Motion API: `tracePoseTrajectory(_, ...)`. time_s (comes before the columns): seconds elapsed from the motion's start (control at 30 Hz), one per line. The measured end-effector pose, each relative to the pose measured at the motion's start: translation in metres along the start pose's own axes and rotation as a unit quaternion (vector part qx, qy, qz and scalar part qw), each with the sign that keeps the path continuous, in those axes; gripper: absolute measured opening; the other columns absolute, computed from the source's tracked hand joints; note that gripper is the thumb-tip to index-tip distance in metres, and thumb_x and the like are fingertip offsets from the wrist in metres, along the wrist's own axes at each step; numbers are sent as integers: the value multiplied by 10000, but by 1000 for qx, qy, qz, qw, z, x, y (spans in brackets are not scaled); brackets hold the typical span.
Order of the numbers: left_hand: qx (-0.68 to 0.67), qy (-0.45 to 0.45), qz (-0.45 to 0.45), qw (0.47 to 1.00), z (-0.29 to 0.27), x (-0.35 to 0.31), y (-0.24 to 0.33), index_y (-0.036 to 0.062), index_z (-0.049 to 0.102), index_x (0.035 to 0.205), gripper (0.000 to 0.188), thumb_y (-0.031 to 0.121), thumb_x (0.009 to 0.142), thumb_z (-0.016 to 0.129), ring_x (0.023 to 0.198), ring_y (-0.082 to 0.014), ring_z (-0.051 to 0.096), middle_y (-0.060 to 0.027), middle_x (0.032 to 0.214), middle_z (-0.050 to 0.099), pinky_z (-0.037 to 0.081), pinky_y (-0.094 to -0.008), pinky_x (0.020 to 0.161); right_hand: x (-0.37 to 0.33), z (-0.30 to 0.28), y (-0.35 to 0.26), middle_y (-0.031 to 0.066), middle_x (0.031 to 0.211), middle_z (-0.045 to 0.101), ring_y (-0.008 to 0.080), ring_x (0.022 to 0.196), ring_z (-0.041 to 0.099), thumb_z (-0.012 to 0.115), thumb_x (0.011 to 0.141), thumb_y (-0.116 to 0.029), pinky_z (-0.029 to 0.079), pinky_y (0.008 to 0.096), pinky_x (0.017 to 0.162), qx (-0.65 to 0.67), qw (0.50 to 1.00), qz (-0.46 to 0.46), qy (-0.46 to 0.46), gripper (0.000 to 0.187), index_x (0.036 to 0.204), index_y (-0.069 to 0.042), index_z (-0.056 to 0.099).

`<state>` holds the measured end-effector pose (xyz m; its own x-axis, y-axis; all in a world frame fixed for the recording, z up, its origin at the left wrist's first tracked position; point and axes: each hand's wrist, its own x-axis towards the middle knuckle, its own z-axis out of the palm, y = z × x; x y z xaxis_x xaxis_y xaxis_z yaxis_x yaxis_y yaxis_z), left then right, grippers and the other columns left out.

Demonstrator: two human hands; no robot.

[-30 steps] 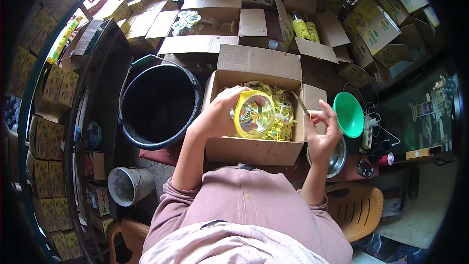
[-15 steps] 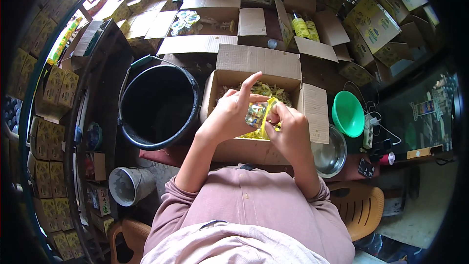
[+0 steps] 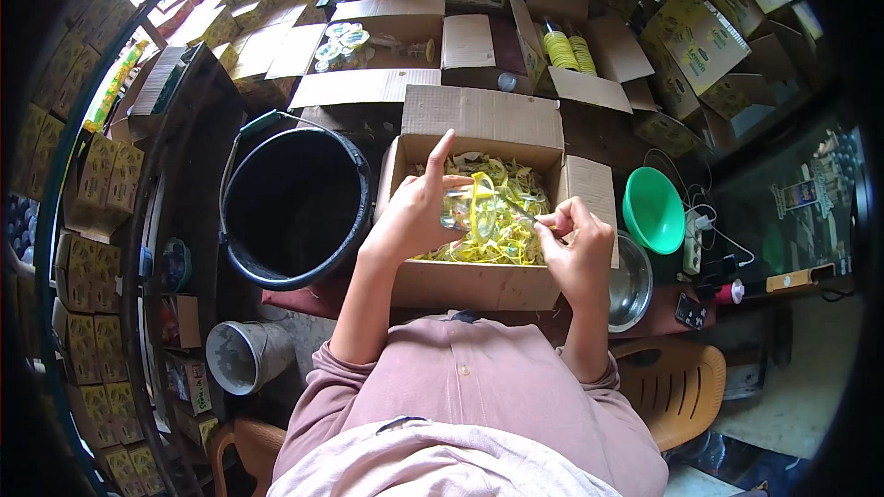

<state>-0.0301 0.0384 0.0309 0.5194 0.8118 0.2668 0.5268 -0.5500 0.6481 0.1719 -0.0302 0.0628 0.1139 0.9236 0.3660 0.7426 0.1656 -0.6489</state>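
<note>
My left hand (image 3: pixel 405 224) is closed around a small clear plastic cup (image 3: pixel 455 209) with a yellow rim, its index finger pointing up. The cup lies tilted on its side, its rim toward my right hand (image 3: pixel 582 241). Between the thumb and fingers of that hand is a thin strip (image 3: pixel 521 211), stretching back to the yellow rim. Whether the strip is still joined to the rim cannot be made out. Below both hands stands an open cardboard box (image 3: pixel 479 287) with a heap of yellow strips (image 3: pixel 516 241) inside.
A large black bucket (image 3: pixel 235 248) stands left of the box. To the right are a green bowl (image 3: pixel 655 210) and a metal bowl (image 3: pixel 635 290). Farther back, one open carton holds lidded cups (image 3: pixel 343 44), another stacked yellow rings (image 3: pixel 564 51). A grey bucket (image 3: pixel 241 354) sits lower left.
My right hand has moved right and slightly down, away from the cup, drawing the strip out from the rim. My left hand has shifted slightly left with the cup.
</note>
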Motion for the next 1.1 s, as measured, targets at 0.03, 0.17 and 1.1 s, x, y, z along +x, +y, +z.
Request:
tracePoseTrajectory(0.03,-14,-3,-22,1000,0,0,-2,73,-5,1364,1121,83,532,745,944,-333,553,-111,1057,599,391,-400,872,0,-1,4,83,634,582,215,590,599,657,651,20,457,314,543,-1,1000,0,0,212,692,-34,455)
tracePoseTrajectory(0.17,-47,-4,-57,997,-1,-2,-8,53,-17,1362,1133,84,531,753,928,-364,548,-117,1059,596,411,-409,842,0,-2,6,94,617,604,140,583,608,645,650,61,441,262,525,-11,998,32,43,258,646,-27,403)
tracePoseTrajectory(1.1,-88,-18,-76,993,6,-7,-12,61,-13,1360,1099,103,572,752,941,-364,563,-212,1017,587,445,-387,845,0,23,0,64,611,557,205,598,578,659,622,35,431,301,546,14,996,-79,-47,222,672,-35,455)
